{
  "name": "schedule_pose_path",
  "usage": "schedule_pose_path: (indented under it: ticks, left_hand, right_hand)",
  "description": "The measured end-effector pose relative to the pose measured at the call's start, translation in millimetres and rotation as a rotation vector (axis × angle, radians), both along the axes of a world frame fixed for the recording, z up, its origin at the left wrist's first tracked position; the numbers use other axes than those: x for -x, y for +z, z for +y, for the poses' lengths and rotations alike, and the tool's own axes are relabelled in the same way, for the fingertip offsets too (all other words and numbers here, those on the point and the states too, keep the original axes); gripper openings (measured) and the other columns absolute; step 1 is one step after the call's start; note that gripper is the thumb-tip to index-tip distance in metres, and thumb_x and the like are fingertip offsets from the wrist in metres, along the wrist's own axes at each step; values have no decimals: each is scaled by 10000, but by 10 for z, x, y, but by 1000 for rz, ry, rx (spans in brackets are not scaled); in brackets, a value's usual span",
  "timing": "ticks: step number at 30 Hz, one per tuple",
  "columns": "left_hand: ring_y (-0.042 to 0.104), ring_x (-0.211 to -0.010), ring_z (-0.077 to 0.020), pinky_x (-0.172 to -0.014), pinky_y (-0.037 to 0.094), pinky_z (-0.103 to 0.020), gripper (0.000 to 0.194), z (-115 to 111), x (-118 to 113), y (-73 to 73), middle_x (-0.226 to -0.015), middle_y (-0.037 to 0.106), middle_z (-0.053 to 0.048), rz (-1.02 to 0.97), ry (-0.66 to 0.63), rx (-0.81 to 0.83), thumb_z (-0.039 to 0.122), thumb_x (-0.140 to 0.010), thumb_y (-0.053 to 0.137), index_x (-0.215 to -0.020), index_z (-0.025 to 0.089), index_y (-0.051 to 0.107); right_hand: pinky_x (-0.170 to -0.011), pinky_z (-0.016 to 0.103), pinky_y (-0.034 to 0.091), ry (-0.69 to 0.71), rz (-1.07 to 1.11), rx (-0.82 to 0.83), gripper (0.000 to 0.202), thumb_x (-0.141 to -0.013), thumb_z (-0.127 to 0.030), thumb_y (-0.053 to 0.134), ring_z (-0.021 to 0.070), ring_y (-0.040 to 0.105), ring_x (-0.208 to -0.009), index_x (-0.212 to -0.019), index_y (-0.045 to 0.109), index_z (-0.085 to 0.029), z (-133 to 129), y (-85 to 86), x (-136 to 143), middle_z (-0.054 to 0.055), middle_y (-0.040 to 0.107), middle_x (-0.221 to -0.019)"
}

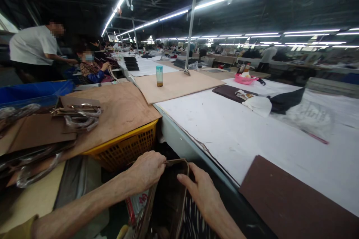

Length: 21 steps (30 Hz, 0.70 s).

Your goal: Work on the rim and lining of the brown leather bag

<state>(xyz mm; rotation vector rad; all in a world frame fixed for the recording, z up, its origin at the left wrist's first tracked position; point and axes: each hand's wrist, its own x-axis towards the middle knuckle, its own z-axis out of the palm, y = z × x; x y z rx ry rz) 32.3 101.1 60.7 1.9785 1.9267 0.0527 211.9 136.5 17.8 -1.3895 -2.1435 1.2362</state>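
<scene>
Low in the view, my left hand (147,170) pinches the top rim of a dark brown bag (175,190) that stands open below the table edge. My right hand (203,192) rests on the bag's right rim, fingers laid over it. The bag's mouth gapes between both hands; its inside is dark and I cannot tell what it holds. Striped fabric (193,222) shows under my right wrist.
A long white worktable (238,134) runs right, with a brown board (294,201), a plywood sheet (174,86) bearing a small bottle (159,75), and a pink tray (245,79). Left: a yellow crate (126,147) under cardboard with bag handles (81,115). Two people (36,50) work far left.
</scene>
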Motion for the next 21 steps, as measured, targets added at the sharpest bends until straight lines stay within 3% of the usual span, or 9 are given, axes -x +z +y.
schedule_pose_path:
  ticks: [6,12,15,18,21]
  left_hand:
    - [641,-843,-294,-763,477,-387,339,-23,-29,3,-834,681,-125,87,-31,3,187,-855,334,-833,130,667]
    - [649,-777,-263,-713,476,-341,317,38,-17,34,-736,663,-110,60,0,-8,182,-848,351,-759,132,651]
    - [653,-800,-281,-720,476,-358,319,70,-32,24,-764,670,-128,71,-18,-32,186,-842,355,-753,126,655]
    - [653,-784,-275,-710,476,-356,315,95,-77,7,-752,673,-133,60,-45,-49,189,-842,369,-754,120,663]
    - [653,-787,-273,-700,477,-349,312,122,-148,19,-757,678,-144,57,-59,-36,180,-844,381,-779,104,676]
  right_hand:
    - [-778,316,370,31,-199,-291,279,-952,-251,342,218,594,-871,-935,613,-186,159,-37,91,70,659,-874]
    - [-724,311,383,134,-77,-220,289,-946,-347,368,212,575,-823,-905,611,-196,279,-31,15,36,641,-822]
    - [-798,336,411,68,-51,-170,272,-923,-390,425,229,587,-903,-1019,606,-212,248,-95,-55,30,664,-923]
    - [-917,383,404,-55,-72,-357,415,-899,-413,484,263,550,-1057,-1219,522,-152,137,-197,-148,96,614,-1154]
    - [-994,380,372,-64,0,-625,437,-922,-422,438,255,493,-1155,-1224,532,-120,-7,-221,-257,120,551,-1263]
